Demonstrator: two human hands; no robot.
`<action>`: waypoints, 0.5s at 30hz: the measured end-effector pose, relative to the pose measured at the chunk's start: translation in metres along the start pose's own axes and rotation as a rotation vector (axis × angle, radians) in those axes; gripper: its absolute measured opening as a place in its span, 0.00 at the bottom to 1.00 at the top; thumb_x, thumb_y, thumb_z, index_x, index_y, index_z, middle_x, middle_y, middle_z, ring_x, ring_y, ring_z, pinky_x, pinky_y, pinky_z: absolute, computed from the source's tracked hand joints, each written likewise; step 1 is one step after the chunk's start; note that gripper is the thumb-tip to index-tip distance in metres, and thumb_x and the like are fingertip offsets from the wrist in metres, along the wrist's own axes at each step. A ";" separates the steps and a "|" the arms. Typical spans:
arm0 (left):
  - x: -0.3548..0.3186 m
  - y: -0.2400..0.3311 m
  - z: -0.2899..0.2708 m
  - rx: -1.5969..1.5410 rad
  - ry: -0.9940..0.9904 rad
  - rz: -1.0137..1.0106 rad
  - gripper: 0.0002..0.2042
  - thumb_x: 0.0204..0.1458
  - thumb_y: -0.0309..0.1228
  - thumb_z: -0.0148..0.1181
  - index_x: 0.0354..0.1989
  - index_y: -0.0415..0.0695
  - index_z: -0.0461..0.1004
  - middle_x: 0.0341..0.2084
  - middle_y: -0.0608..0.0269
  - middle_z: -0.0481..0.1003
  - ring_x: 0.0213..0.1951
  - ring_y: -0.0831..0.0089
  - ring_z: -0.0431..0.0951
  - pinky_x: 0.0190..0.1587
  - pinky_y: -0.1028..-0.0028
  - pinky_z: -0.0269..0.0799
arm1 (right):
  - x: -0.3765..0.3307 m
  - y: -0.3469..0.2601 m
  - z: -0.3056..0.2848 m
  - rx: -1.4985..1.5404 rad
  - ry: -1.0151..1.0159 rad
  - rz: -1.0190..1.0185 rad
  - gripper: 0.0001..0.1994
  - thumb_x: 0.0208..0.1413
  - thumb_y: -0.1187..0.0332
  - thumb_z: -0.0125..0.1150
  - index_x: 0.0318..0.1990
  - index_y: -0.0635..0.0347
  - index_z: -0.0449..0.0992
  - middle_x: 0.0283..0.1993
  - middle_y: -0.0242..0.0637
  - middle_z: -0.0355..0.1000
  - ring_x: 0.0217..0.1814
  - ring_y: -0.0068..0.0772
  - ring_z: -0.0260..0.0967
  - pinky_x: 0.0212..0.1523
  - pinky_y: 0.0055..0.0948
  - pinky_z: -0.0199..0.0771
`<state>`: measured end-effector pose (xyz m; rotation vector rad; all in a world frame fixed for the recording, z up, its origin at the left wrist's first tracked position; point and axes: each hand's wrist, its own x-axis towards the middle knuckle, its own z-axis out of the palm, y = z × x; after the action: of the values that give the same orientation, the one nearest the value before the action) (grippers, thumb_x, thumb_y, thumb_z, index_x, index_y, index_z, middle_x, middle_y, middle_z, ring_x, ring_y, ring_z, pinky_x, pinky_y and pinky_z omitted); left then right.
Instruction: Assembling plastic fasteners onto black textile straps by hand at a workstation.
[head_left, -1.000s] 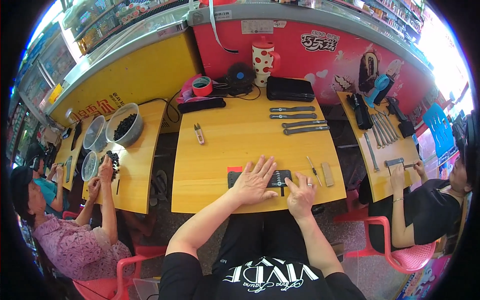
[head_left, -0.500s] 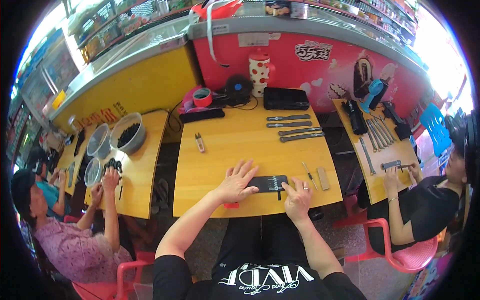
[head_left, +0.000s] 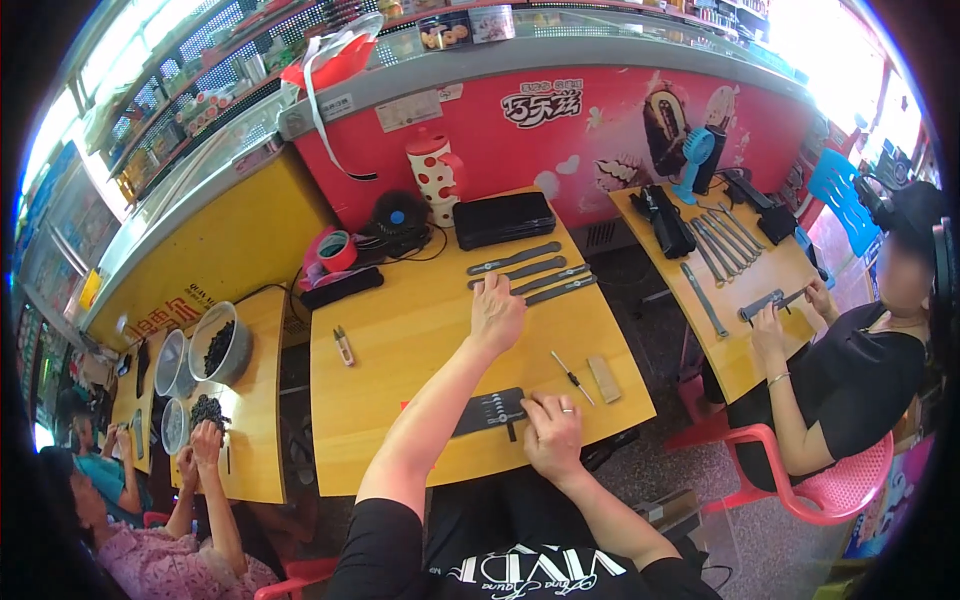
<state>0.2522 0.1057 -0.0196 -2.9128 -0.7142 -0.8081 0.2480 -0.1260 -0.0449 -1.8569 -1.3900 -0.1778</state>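
Note:
My left hand (head_left: 497, 312) is stretched out over several dark grey straps (head_left: 545, 270) at the far part of my table. Its fingers are slightly apart, with the tips at the left ends of the straps; whether they touch is hard to see. Close to the front edge lies a flat black plate (head_left: 488, 411) with pale markings. A short dark tab (head_left: 512, 432) sticks out from its near side. My right hand (head_left: 552, 435) has curled fingers gripping the plate's right end. My left forearm hides part of the plate.
A thin pen-like tool (head_left: 572, 378) and a tan block (head_left: 603, 380) lie right of the plate. Thread snips (head_left: 344, 346) are on the left. A black case (head_left: 503, 220), spotted tumbler (head_left: 432, 178) and small fan (head_left: 398, 215) stand behind. People work at both side tables.
My left hand has left the black plate and reached forward to the grey straps. My right hand's fingers have curled at the plate's end. The view has turned slightly to the right.

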 end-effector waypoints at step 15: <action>-0.029 -0.006 -0.019 -0.191 -0.227 -0.165 0.08 0.39 0.31 0.71 0.27 0.44 0.79 0.37 0.57 0.76 0.48 0.54 0.70 0.48 0.59 0.68 | 0.001 0.002 0.001 -0.019 0.008 -0.013 0.16 0.42 0.76 0.60 0.43 0.60 0.78 0.47 0.38 0.72 0.50 0.42 0.67 0.45 0.41 0.63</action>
<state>0.2187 0.0964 -0.0183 -3.1877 -0.9565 -0.5920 0.2498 -0.1252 -0.0458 -1.8612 -1.4001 -0.2056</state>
